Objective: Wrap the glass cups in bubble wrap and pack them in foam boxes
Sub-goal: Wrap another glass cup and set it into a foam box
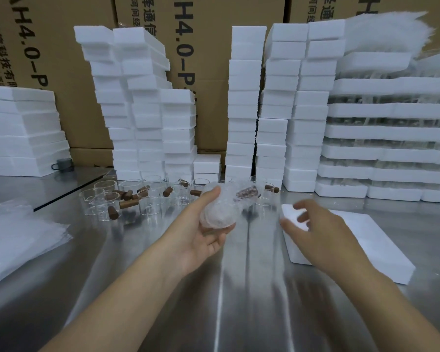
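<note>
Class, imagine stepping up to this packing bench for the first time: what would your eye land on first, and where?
Tall leaning stacks of white foam boxes fill the back of the shiny metal table. At the centre, a bubble-wrapped glass cup sits in the grip of the left hand, with a cluster of clear glass cups with brown handles behind it.

Table [239, 288] brushed metal, glossy; foam box [366, 240] matt white; cups [148, 199] clear glass, wooden handles.
</note>
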Available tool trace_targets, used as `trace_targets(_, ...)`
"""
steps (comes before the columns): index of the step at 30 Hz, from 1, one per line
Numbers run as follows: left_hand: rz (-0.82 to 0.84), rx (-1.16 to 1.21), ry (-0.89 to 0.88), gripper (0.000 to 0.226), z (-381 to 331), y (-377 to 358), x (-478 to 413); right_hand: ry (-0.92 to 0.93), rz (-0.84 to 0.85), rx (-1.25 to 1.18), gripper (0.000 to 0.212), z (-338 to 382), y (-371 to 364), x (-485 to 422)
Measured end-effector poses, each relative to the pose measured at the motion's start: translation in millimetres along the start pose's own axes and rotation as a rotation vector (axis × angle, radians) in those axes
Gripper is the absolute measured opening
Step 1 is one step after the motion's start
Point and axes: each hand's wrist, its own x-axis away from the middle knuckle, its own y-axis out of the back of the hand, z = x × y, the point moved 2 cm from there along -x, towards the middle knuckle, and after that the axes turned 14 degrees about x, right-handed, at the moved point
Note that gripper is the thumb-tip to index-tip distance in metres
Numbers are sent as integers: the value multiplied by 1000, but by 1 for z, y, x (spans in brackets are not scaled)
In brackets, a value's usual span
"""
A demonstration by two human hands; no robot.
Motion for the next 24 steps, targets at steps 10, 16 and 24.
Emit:
trace_targets(10, 149, -280, -296, 68, -7, -3, 1, 171, 233, 134, 25, 19, -11, 6)
trace_targets(16, 136, -700, -454, 68, -1, 2, -7, 304, 258, 130, 23, 28, -10, 13)
trace_targets(24, 106, -966, -384, 69, -1, 17, -20, 310, 261, 128, 23, 28, -11, 13)
